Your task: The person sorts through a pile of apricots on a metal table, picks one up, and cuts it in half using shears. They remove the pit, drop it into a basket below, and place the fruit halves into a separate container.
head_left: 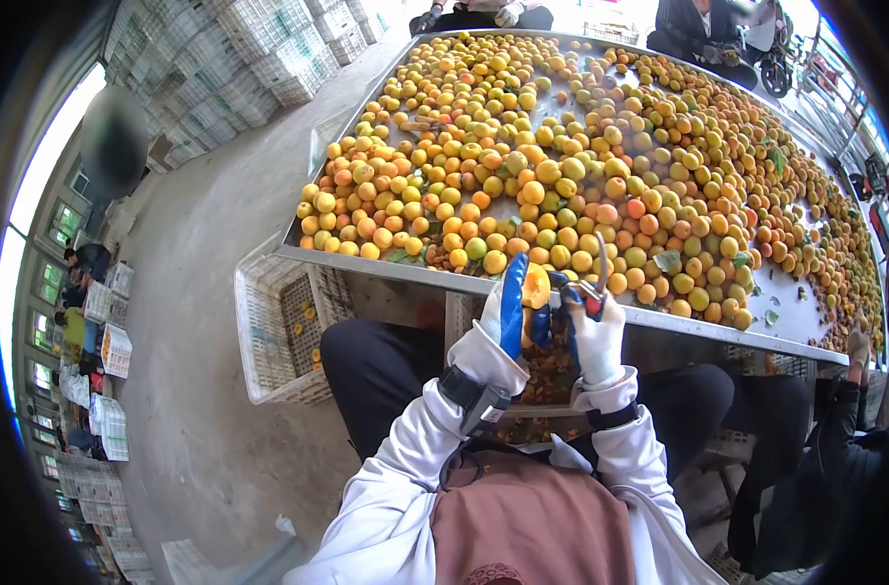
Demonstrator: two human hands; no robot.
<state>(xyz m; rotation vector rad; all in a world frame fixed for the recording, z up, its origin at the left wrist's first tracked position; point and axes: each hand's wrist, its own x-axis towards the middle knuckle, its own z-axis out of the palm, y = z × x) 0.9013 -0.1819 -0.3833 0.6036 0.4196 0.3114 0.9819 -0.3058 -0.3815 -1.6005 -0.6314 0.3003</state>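
Note:
My left hand (503,322), in a white glove with a blue coated palm, is closed on an apricot (535,287) whose orange cut flesh shows. Close beside it, my right hand (598,336) is wrapped round red-handled pruning shears (593,295) with a curved metal blade pointing up. Both hands are just over the near rim of a metal table (405,272) heaped with yellow and orange apricots (522,166). Below my hands, a crate (542,410) between my knees holds brownish-orange pieces that I cannot make out clearly.
A white plastic crate (261,363) with a few orange pieces stands on the floor at left. Stacked crates (269,49) rise at the back left. Other people sit along the far side, and a co-worker's hand (858,341) reaches the table at right.

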